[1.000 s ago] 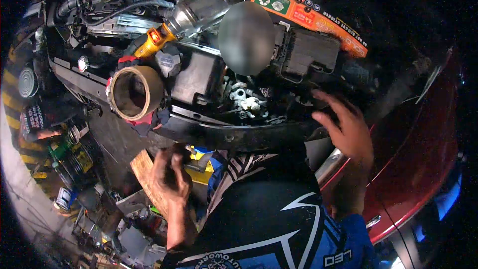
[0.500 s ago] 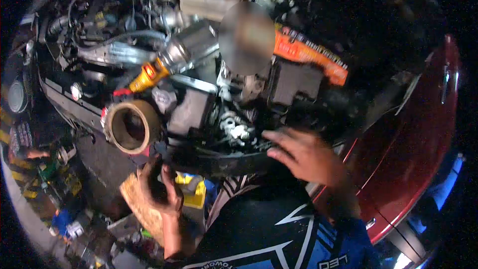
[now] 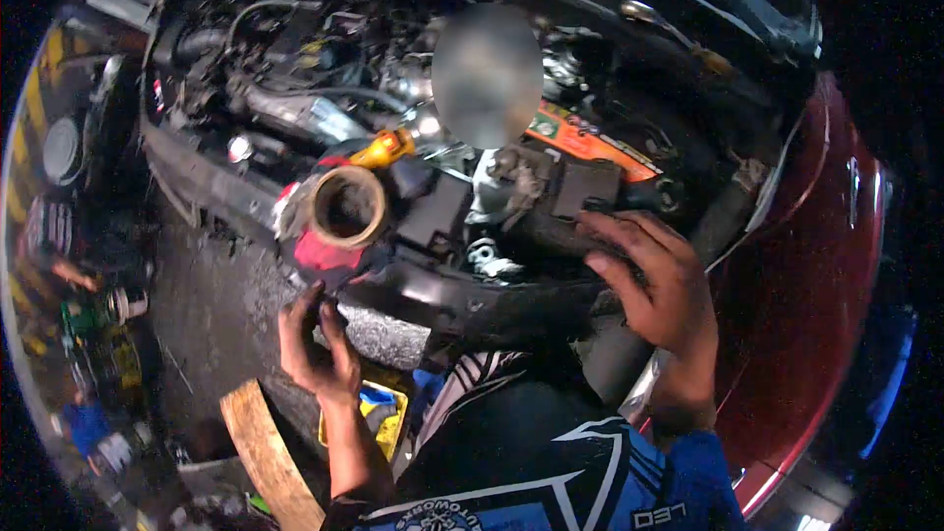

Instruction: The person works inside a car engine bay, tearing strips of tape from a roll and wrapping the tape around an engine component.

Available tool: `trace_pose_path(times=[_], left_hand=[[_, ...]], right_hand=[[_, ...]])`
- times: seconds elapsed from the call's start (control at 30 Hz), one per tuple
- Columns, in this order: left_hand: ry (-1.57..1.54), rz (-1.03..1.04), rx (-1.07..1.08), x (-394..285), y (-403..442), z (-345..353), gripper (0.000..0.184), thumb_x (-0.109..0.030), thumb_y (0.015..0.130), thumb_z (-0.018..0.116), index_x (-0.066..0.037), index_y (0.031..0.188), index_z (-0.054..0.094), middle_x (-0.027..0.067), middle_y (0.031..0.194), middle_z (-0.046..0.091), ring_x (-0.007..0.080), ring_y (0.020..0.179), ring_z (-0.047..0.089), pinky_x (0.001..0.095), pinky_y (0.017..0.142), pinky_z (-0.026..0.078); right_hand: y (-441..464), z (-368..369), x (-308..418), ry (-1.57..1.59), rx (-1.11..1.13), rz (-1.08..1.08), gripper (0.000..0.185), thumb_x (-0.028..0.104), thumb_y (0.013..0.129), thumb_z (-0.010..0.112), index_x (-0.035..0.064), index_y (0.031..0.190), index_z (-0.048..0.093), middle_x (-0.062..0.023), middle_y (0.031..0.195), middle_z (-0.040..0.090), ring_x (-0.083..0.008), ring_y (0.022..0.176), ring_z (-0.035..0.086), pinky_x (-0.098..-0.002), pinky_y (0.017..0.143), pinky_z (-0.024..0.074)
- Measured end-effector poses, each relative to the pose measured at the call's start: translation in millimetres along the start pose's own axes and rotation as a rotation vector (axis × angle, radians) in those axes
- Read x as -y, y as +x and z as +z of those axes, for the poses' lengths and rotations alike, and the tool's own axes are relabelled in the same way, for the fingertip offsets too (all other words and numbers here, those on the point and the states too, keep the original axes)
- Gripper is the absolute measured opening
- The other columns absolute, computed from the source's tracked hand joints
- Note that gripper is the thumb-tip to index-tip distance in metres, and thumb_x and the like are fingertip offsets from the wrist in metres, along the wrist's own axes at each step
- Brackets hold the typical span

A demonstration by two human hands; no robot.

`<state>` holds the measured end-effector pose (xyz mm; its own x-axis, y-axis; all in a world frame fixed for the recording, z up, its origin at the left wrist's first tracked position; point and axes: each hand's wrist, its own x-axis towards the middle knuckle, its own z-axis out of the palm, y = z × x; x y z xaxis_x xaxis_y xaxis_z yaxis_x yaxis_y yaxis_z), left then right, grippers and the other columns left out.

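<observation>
Low in front of the engine bay, my left hand (image 3: 323, 349) is raised with its thumb and fingers apart and nothing visible in it. Just above it, a brown thick-walled ring like a roll of tape (image 3: 380, 218) rests on the front edge of the bay, beside a red cloth (image 3: 326, 254). My right hand (image 3: 661, 280) hovers over the right front of the bay, fingers spread and holding nothing visible. Nearest it are a dark box-shaped part (image 3: 585, 187) and shiny metal parts (image 3: 489, 261). A blurred disc hides the middle of the engine.
An orange box (image 3: 600, 147) and a yellow lamp-like tool (image 3: 385, 147) lie on the engine. The red car side (image 3: 816, 275) stands at right. Below are a wooden board (image 3: 261, 442) and a yellow bin (image 3: 401, 425). Another person's arm (image 3: 74, 273) shows at far left.
The view has shifted, showing more of the bay's far side. My right hand has lifted with its fingers spread wider. My left hand stays low near the brown ring.
</observation>
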<state>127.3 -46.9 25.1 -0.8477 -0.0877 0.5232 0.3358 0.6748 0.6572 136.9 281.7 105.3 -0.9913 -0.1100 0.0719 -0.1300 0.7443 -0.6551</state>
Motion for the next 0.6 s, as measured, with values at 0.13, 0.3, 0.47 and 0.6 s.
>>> trace_pose_path(times=[0.13, 0.3, 0.47, 0.6], left_hand=[[0.044, -0.282, -0.020, 13, -24, -25, 0.017, 0.001, 0.091, 0.058, 0.003, 0.106, 0.066, 0.0130, 0.090, 0.065, 0.0184, 0.072, 0.060, 0.0288, 0.065, 0.048], [0.090, -0.299, 0.034, 32, -22, -36, 0.013, -0.003, 0.091, 0.062, -0.001, 0.103, 0.066, 0.0138, 0.093, 0.065, 0.0260, 0.080, 0.063, 0.0343, 0.072, 0.050], [0.112, -0.226, 0.144, 51, -6, -34, 0.014, -0.009, 0.090, 0.065, -0.002, 0.102, 0.066, 0.0162, 0.093, 0.064, 0.0333, 0.085, 0.064, 0.0383, 0.075, 0.050], [0.036, -0.170, 0.189, 56, 5, -26, 0.016, -0.011, 0.091, 0.064, -0.001, 0.103, 0.065, 0.0162, 0.095, 0.063, 0.0333, 0.087, 0.065, 0.0395, 0.075, 0.050]], right_hand=[[0, 37, 11, 0.019, 0.093, -0.073, 0.032, 0.022, 0.090, 0.066, 0.0046, 0.116, 0.064, -0.0148, 0.104, 0.066, -0.0345, 0.094, 0.065, -0.0394, 0.082, 0.0529], [11, 112, 43, -0.015, 0.177, -0.231, 0.035, 0.022, 0.090, 0.065, 0.0087, 0.122, 0.060, -0.0146, 0.108, 0.060, -0.0346, 0.092, 0.064, -0.0422, 0.079, 0.0518], [49, 155, 65, -0.255, 0.079, -0.223, 0.049, 0.022, 0.092, 0.061, 0.0158, 0.138, 0.047, -0.0172, 0.107, 0.054, -0.0354, 0.083, 0.064, -0.0444, 0.069, 0.0538], [73, 180, 57, -0.230, 0.044, -0.129, 0.035, 0.022, 0.093, 0.060, 0.0139, 0.126, 0.055, -0.0172, 0.102, 0.054, -0.0361, 0.083, 0.064, -0.0461, 0.067, 0.0534]])
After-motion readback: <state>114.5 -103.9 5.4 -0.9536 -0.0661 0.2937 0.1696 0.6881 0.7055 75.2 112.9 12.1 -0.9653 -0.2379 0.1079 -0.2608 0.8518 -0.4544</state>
